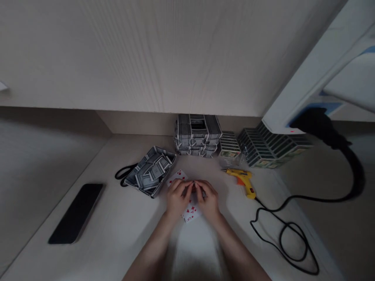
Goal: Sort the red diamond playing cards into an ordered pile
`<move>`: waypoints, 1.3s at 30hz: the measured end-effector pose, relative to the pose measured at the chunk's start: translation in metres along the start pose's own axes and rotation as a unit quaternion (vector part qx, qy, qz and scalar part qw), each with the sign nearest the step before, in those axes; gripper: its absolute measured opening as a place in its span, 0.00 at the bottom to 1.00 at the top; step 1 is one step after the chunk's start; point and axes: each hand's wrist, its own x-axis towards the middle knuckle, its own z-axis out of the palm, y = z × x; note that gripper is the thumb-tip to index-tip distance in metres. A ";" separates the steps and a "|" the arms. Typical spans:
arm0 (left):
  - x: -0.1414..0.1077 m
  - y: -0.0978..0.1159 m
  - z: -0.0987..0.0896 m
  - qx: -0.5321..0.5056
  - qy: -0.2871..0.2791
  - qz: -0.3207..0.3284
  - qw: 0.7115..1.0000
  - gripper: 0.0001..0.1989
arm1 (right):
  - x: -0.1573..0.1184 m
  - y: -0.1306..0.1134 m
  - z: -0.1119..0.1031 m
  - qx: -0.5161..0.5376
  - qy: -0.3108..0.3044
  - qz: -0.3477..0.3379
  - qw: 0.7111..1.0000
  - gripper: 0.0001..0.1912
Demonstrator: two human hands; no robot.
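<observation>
My left hand and my right hand meet at the fingertips, both closed in a pinch. What they pinch is small and mostly hidden by the fingers; a dark reddish patch shows between them. Below the hands lies a white playing card with red diamonds, face up, partly covered. Another red-suited playing card lies just beyond my left hand. To the left sits an open tray made of patterned cards, with several loose playing cards inside, backs up.
Black-handled scissors lie partly under the tray, and a phone is further left. Behind stands a box built from cards. Several card packs sit back right. A yellow glue gun trails a looped black cord. A panel overhangs the back.
</observation>
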 end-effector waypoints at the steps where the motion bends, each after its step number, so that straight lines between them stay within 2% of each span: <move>1: 0.000 0.000 0.000 0.004 0.008 0.004 1.000 0.05 | 0.000 0.000 0.000 0.000 -0.002 0.002 1.000 0.10; 6: 0.000 0.002 0.004 0.018 0.029 0.009 0.999 0.04 | -0.002 0.000 0.002 -0.001 0.002 0.019 1.000 0.09; 11: 0.000 0.003 0.007 0.018 0.019 -0.008 1.000 0.04 | -0.001 0.000 0.005 0.001 0.012 0.027 1.000 0.09; 16: 0.000 0.003 0.007 -0.032 0.016 -0.046 0.998 0.05 | 0.003 0.000 0.005 0.006 0.017 0.018 1.000 0.10; 24: 0.001 0.003 0.006 -0.106 0.045 -0.087 0.990 0.04 | -0.002 0.008 0.003 -0.051 -0.004 0.013 0.999 0.10; 33: 0.003 0.005 0.009 -0.147 -0.001 -0.112 0.983 0.07 | -0.002 0.007 0.003 -0.045 -0.019 0.013 0.999 0.14; 39: 0.002 0.003 0.010 -0.141 0.003 -0.133 0.981 0.08 | -0.003 0.009 0.005 -0.020 -0.008 0.058 0.998 0.12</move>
